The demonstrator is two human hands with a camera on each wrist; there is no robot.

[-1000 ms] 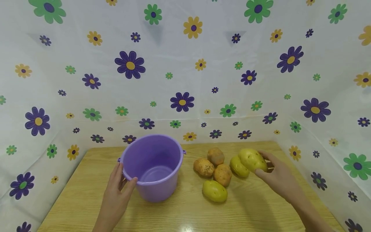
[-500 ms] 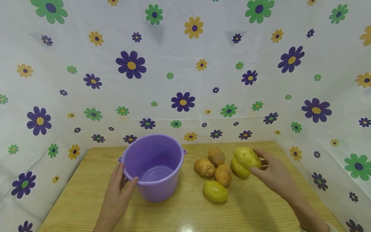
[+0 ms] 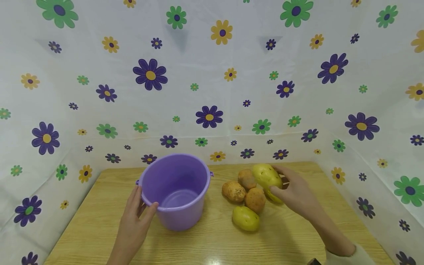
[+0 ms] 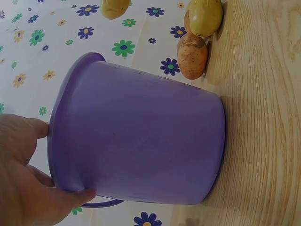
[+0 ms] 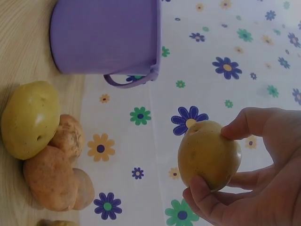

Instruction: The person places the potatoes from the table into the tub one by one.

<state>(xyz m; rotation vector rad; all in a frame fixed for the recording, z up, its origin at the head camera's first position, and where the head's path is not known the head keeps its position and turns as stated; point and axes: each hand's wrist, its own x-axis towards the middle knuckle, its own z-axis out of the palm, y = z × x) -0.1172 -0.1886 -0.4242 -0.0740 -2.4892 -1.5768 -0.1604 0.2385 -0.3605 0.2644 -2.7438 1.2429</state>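
Observation:
A purple bucket (image 3: 180,217) stands on the table, and nothing shows inside it. My left hand (image 3: 134,221) holds its rim at the near left, thumb and fingers spread along the edge. In my right hand (image 3: 296,193) a smooth yellow-green potato (image 3: 266,175) is pinched between thumb and fingers, raised over the table. The right wrist view shows that potato (image 5: 209,155) in front of the patterned cloth. Below it a second yellow-green potato (image 3: 275,198) is partly hidden. Three brown potatoes (image 3: 255,200) lie clustered right of the bucket, with another yellow-green potato (image 3: 246,218) nearest me.
The wood-grain table (image 3: 212,244) is enclosed at the back and sides by a white cloth (image 3: 185,99) printed with flowers. A bucket handle (image 5: 129,84) hangs at the bucket's side. A pale sleeve (image 3: 347,257) shows at the lower right.
My right hand has moved left with the potato, from above the table's right part toward the brown potatoes. My left hand and the bucket have stayed in place.

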